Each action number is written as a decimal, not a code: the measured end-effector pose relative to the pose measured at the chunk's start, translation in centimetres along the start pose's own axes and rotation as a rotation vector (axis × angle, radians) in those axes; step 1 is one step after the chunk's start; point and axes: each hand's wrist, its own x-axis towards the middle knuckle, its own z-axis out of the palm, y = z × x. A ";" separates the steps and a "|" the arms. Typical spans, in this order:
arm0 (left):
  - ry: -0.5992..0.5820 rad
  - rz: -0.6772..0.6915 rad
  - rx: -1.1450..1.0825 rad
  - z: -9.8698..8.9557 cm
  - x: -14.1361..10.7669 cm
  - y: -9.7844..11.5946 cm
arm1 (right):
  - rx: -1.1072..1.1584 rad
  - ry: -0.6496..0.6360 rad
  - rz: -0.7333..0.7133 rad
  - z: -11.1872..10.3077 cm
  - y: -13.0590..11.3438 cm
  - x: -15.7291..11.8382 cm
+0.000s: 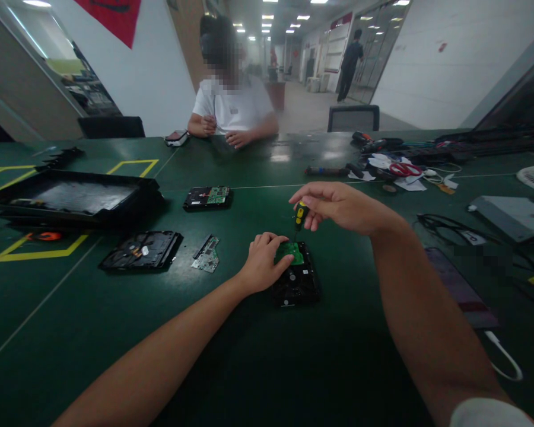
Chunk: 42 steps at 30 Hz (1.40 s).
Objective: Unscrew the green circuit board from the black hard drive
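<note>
A black hard drive (pixel 303 284) with a green circuit board (pixel 297 254) at its far end lies on the table in front of me. My left hand (pixel 264 261) grips its left side, with the thumb and a finger on the board. In my right hand (pixel 327 207) is a black-and-yellow screwdriver (pixel 300 214), pinched by the handle. It points down, its tip at the far edge of the board; whether it sits in a screw is too small to tell. Left of the drive lies a loose circuit board (pixel 206 255).
Another hard drive (pixel 207 197) and an opened black casing (pixel 140 250) lie to the left, near a large black tray (pixel 80 193). Tools, cables and red scissors (pixel 404 170) are heaped at the far right. A tablet (pixel 460 287) lies by my right arm. Across the table sits a person (pixel 234 107).
</note>
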 end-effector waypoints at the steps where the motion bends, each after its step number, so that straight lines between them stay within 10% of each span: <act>1: -0.001 -0.001 -0.001 0.0 0.0 0.0 | -0.019 0.002 -0.007 -0.1 0.0 0.0; 10: -0.013 -0.008 -0.011 -0.1 0.0 0.2 | -0.227 0.215 0.025 -0.4 0.3 0.1; 27: -0.007 -0.005 0.004 0.1 0.0 -0.1 | 0.030 0.017 -0.011 0.0 0.1 0.2; 42: 0.003 -0.002 0.003 0.2 0.0 -0.1 | -0.058 0.088 -0.003 0.1 -0.2 0.0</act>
